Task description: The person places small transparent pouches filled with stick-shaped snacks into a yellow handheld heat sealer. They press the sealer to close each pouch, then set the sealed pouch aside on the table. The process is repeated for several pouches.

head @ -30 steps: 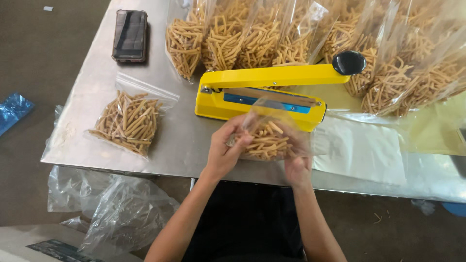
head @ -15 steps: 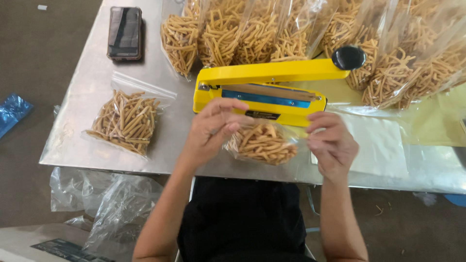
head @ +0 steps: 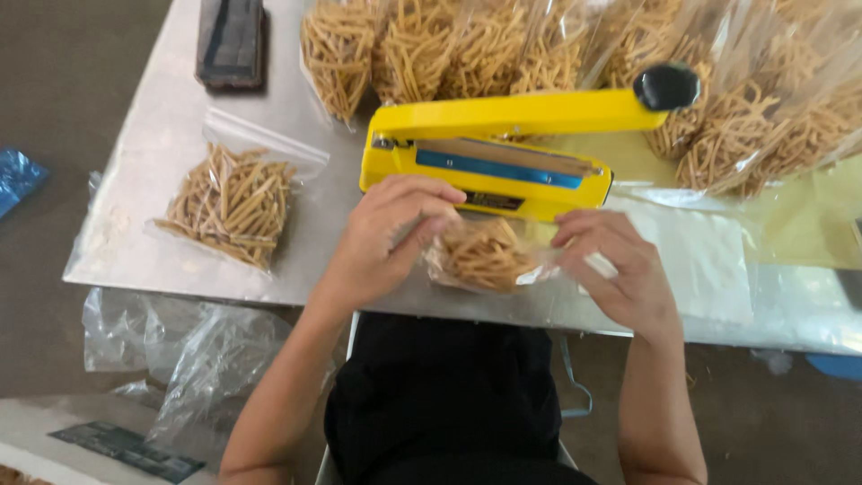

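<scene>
Snack bag [head: 480, 256] lies at the table's [head: 296, 171] near edge, just before the yellow sealer [head: 489, 157]. Left hand [head: 386, 238] and right hand [head: 611, 269] pinch its clear ends. Judging by this, the mouth is being lined up; sliding it flat under the raised sealer arm comes next.

head view | looks steeply down | close above table [head: 180, 269] edge
</scene>
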